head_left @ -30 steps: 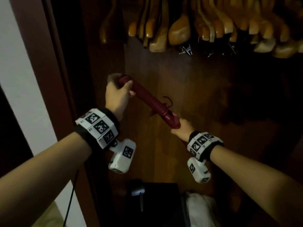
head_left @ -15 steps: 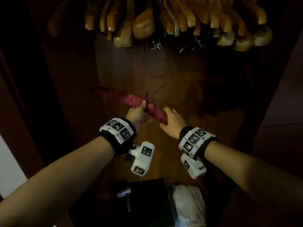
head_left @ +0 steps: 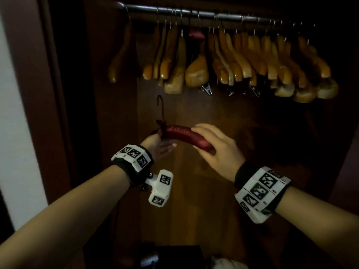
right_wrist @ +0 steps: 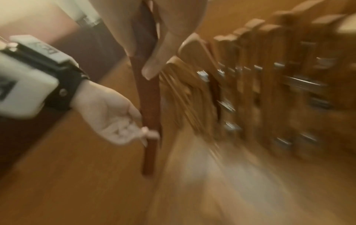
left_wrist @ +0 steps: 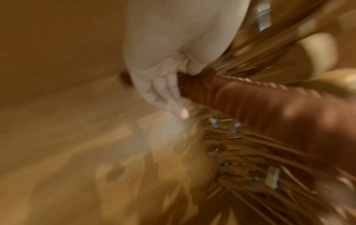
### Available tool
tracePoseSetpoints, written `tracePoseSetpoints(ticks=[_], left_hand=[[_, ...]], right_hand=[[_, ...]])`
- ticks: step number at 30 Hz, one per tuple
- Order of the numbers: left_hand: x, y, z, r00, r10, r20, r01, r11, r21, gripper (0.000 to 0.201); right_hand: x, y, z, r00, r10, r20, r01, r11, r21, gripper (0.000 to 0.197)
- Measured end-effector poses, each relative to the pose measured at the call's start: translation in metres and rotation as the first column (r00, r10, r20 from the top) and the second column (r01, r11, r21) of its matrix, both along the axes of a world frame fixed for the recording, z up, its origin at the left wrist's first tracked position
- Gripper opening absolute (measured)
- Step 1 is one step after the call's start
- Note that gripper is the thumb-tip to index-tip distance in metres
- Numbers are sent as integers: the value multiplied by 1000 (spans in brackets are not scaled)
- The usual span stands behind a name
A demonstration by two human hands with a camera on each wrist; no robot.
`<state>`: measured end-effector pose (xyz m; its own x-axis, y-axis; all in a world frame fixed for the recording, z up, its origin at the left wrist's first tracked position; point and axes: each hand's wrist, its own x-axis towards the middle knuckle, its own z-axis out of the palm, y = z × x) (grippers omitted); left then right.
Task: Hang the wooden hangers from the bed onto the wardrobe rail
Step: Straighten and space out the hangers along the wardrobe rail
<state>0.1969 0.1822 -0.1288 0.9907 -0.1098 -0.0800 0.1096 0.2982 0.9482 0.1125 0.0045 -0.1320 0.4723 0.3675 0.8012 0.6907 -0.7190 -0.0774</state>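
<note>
A red padded hanger [head_left: 182,133] lies roughly level between both hands, well below the wardrobe rail [head_left: 194,13], with its dark hook [head_left: 160,105] pointing up. My left hand [head_left: 156,142] holds it at the middle by the bow, thumb on one side and fingers on the other [left_wrist: 159,91]. Over the hanger's right end, my right hand [head_left: 210,145] grips with fingers on top and thumb beneath. Both wrist views are blurred; the red hanger [right_wrist: 149,94] runs between the two hands there. Several wooden hangers [head_left: 196,70] hang along the rail.
Another red padded piece [head_left: 196,34] hangs on the rail among the wooden ones. Metal clips [head_left: 206,89] dangle below them. The wardrobe's side panel [head_left: 64,94] and a white wall [head_left: 11,113] stand at the left. A dark box [head_left: 174,255] and a white bundle [head_left: 227,264] sit on the wardrobe floor.
The hanger has turned from a steep slant to nearly level with its hook up. My left hand slid from the far end to the middle. The view tilted up, so the rail shows.
</note>
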Motion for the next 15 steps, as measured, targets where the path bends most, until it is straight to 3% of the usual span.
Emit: tracePoseSetpoints(ticks=[3, 9, 15], left_hand=[[-11, 23, 13, 998, 11, 62, -17, 996, 92, 27], [-39, 70, 38, 985, 88, 147, -97, 994, 51, 29], [-71, 91, 75, 951, 94, 294, -114, 992, 54, 30]], right_hand=[[3, 31, 19, 987, 119, 107, -117, 993, -19, 39], [0, 91, 55, 943, 198, 268, -159, 974, -160, 38], [6, 125, 91, 923, 85, 376, -56, 995, -87, 35]])
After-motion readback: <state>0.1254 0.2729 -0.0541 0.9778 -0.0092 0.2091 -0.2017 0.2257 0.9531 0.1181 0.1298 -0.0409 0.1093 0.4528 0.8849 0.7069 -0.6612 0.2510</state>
